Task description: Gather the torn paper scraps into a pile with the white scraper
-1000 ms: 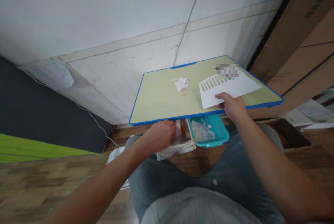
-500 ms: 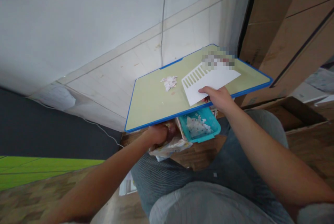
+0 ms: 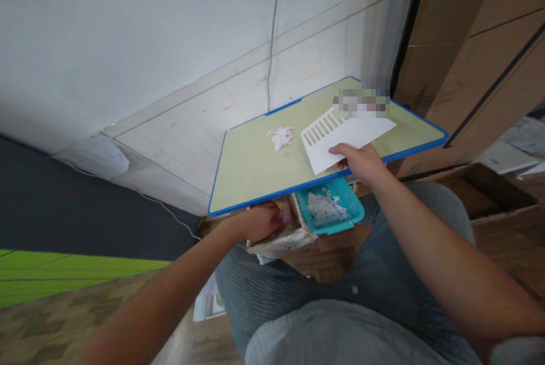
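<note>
A white paper sheet (image 3: 353, 136) with a row of slots cut along its far edge is pinched in my right hand (image 3: 365, 165), thumb on top. The sheet lies tilted over the front of a pale yellow-green folding table (image 3: 247, 166) with a blue rim. Below the front edge, my left hand (image 3: 263, 222) reaches into an open box lined with a plastic bag (image 3: 283, 244); its fingertips are hidden inside. Beside that box, a teal plastic basket (image 3: 356, 214) holds white paper scraps (image 3: 326, 209). A small heap of paper bits (image 3: 281, 138) rests on the tabletop.
The table's far side stands near a white wall (image 3: 179, 30) with a hanging cable (image 3: 271, 53). Large cardboard boxes (image 3: 481, 64) rise on the right, with an open carton (image 3: 489, 189) on the floor. A pixelated patch covers the table's far right.
My left hand has shifted slightly within the bag-lined box, and more of it shows below the table edge. The whole view has drifted a little; my right hand keeps its hold on the sheet.
</note>
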{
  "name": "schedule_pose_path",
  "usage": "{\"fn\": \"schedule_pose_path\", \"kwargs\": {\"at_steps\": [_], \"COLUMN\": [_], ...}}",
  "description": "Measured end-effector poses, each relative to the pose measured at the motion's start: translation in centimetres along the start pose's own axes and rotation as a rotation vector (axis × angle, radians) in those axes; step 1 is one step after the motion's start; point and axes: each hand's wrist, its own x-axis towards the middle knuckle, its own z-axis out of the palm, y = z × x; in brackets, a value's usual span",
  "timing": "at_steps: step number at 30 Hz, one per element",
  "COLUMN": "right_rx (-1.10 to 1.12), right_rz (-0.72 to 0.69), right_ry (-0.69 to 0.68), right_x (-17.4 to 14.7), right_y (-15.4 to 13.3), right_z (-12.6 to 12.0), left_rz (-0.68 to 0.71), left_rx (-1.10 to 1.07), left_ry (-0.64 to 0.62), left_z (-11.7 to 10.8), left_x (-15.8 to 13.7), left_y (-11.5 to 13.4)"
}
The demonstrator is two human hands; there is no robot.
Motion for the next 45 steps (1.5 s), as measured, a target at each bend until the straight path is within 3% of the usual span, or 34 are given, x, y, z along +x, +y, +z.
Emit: {"fn": "schedule_pose_path", "kwargs": {"at_steps": [2,4,8,11,14,18,21,23,26,28,30,33,35,39,45], "right_rx": [-0.004,-0.007,-0.018,-0.039,-0.085,-0.207,-0.313,-0.374,-0.442,-0.474,-0.499,-0.531,-0.548,-0.586,-0.629], "right_rz": [0.0,-0.003,-0.009,-0.015,-0.015,-0.024,-0.055,-0.065,-0.05,-0.024,0.01,0.067,0.101,0.172,0.165], "right_ry": [0.002,0.002,-0.013,-0.008,-0.009,-0.036,-0.129,-0.207,-0.284,-0.294,-0.271,-0.23,-0.222,-0.283,-0.379], "right_x": [0.1,0.1,0.0,-0.1,0.3,2.8,6.3,9.0,13.3,15.8,17.6,19.0,19.1,18.3,16.6], "right_y": [0.1,0.2,0.5,0.8,0.6,-1.1,-2.7,-3.5,-3.9,-3.7,-3.3,-2.9,-2.8,-2.7,-3.0], "right_z": [-0.1,-0.2,-0.4,-0.5,-0.6,-0.2,1.4,3.1,5.4,6.1,5.9,4.5,3.7,3.4,4.8], "left_rz": [0.038,-0.011,-0.004,0.092,0.143,0.169,0.167,0.088,-0.211,-0.469,-0.601,-0.6,-0.541,-0.368,-0.322], "left_rx": [-0.035,-0.092,-0.25,-0.294,-0.228,-0.199,-0.277,-0.307,-0.334,-0.339,-0.353,-0.393,-0.387,-0.437,-0.36], "left_ry": [-0.049,-0.017,0.154,0.255,0.247,0.259,0.453,0.648,0.889,0.957,0.96,0.921,0.891,0.599,0.504], "left_z": [-1.4,-2.8,-4.6,-4.7,-4.3,-4.4,-5.3,-6.1,-7.1,-7.3,-7.1,-6.9,-7.2,-8.4,-8.2], "left_x": [-1.0,-2.2,-3.0,-1.1,1.5,3.2,3.8,5.1,8.8,11.6,13.5,14.0,13.3,11.6,11.8], "left_y": [0.9,2.2,5.1,7.0,8.1,7.9,4.8,0.8,-6.7,-11.3,-14.4,-15.5,-14.5,-11.6,-9.7]}}
